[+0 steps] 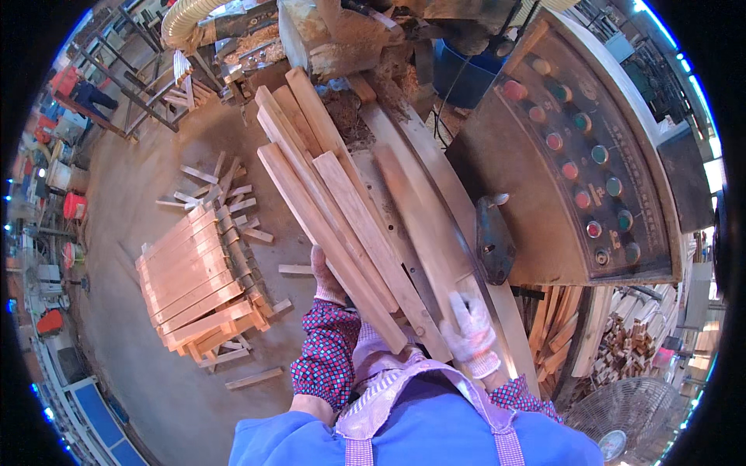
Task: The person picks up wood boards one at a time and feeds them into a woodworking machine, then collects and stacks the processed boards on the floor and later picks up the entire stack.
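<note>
My left hand (326, 277), in a pale glove, is against the outer side of the leftmost wooden strip (330, 245). One digit points up along the wood; the other fingers are hidden. Several more wooden strips (357, 213) lie side by side and overlapping on the machine bed. To their right, a motion-blurred wooden strip (420, 221) lies lengthwise along a dark metal guide. My gloved right hand (472, 334) is closed about the near end of that strip, with fingers forward over it and the thumb at its left side.
A control panel (575, 171) with red and green buttons rises at the right. Stacked boards (194, 272) and scattered offcuts are on the floor at left. A dusty machine housing (334, 39) stands ahead; a fan (625, 415) and wood piles (629, 334) are at lower right.
</note>
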`<state>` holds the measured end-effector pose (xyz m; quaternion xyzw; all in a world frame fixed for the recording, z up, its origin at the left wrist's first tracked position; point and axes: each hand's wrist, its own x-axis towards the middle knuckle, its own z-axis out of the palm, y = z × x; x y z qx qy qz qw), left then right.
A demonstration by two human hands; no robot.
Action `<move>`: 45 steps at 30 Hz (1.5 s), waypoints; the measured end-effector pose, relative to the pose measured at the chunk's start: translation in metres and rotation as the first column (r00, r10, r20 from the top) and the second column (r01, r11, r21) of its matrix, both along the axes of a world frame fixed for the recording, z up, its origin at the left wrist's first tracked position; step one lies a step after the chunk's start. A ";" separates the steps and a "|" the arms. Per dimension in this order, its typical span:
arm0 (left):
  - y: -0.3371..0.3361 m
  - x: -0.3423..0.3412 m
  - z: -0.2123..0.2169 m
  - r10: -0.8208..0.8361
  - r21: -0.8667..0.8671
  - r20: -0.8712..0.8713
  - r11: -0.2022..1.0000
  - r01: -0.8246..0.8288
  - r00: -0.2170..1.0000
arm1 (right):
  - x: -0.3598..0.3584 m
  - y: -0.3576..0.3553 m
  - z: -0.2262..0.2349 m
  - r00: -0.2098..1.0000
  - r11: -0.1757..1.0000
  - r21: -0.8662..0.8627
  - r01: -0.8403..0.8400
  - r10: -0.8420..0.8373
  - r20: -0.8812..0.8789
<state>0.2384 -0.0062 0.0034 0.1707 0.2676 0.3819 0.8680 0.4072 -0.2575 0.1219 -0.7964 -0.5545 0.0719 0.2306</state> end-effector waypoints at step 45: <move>-0.009 0.008 0.011 0.052 -0.216 0.186 0.976 -0.011 0.981 | 0.120 0.301 -0.093 0.808 0.996 -0.088 0.010 0.044 0.587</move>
